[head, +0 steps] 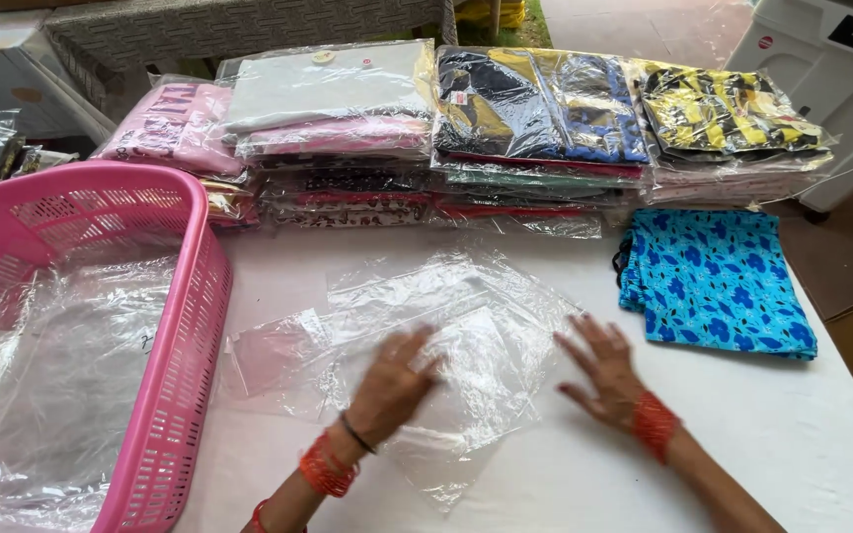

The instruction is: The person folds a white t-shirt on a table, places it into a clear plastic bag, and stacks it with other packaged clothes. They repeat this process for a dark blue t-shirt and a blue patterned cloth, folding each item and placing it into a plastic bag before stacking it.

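Clear empty plastic bags [426, 316] lie spread on the white table [792, 434] in front of me. My left hand [397, 380] rests flat on the plastic with fingers apart, slightly blurred. My right hand [604, 370] lies palm down at the bags' right edge, fingers spread. Both wrists wear red bangles. A folded blue floral garment [718, 281] lies unbagged to the right of my right hand, apart from it.
A pink plastic basket [185, 326] holding more clear bags stands at the left. Stacks of bagged folded clothes [446, 138] line the table's far side, including a yellow-black one [723, 114]. A white machine [831, 59] stands at the far right.
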